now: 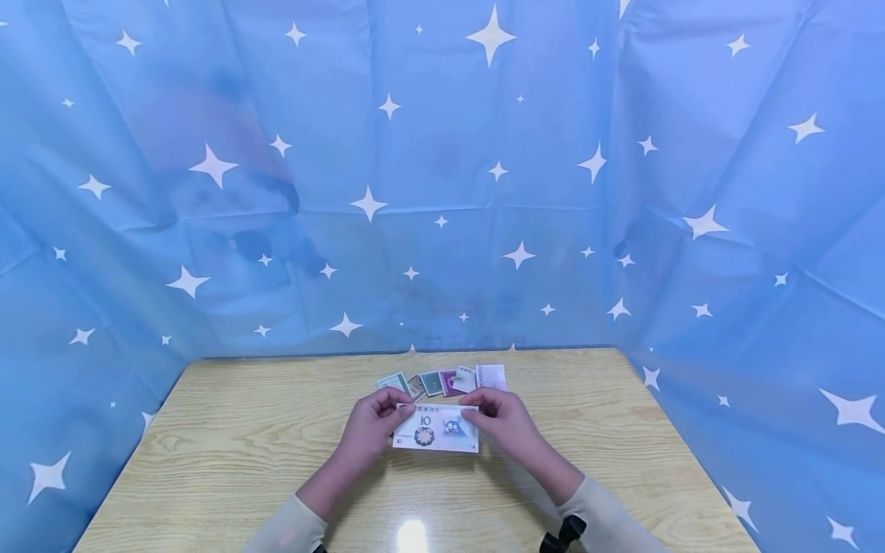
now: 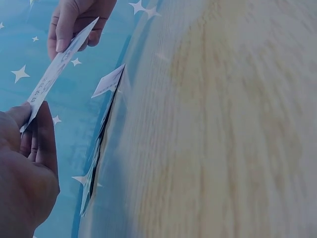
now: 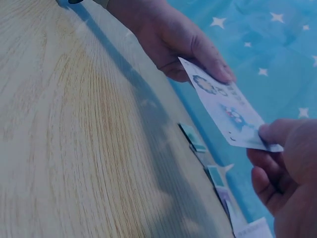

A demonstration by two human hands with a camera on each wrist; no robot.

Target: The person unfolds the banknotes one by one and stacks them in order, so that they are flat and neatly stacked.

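A pale play banknote (image 1: 435,428) marked 10, with a round flower print and a blue cartoon figure, is held up between both hands above the table. My left hand (image 1: 374,421) pinches its upper left corner, thumb in front and fingers behind. At the opposite upper corner, my right hand (image 1: 503,419) pinches it the same way. The note stands clear of the table in the left wrist view, where its thin edge (image 2: 62,64) shows. In the right wrist view its printed face (image 3: 223,109) is visible.
Behind the hands, several small notes or cards lie in a row on the wooden table (image 1: 242,438): a green-edged one (image 1: 394,382), a dark green one (image 1: 432,383) and a pale one (image 1: 492,376) among them. A blue star-patterned cloth (image 1: 442,153) hangs around the table.
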